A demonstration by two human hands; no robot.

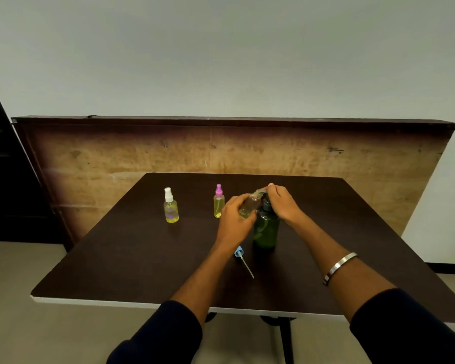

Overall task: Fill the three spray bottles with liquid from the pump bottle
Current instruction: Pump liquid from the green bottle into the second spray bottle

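Observation:
A green pump bottle point(265, 229) stands upright on the dark table point(142, 253). My right hand point(283, 203) rests on its pump head, fingers curled over the nozzle. My left hand point(234, 219) grips an uncapped clear spray bottle point(250, 204), tilted with its mouth up at the nozzle. The blue spray cap point(239, 252) with its dip tube lies on the table in front of the pump bottle. Two capped spray bottles holding yellow liquid stand further left: one with a white cap point(170, 207), one with a pink cap point(218, 202).
A worn wooden board point(116, 158) stands upright behind the table against a pale wall. The table's near edge point(116, 302) has a white trim, with a metal leg below. A metal bangle point(339, 266) sits on my right forearm.

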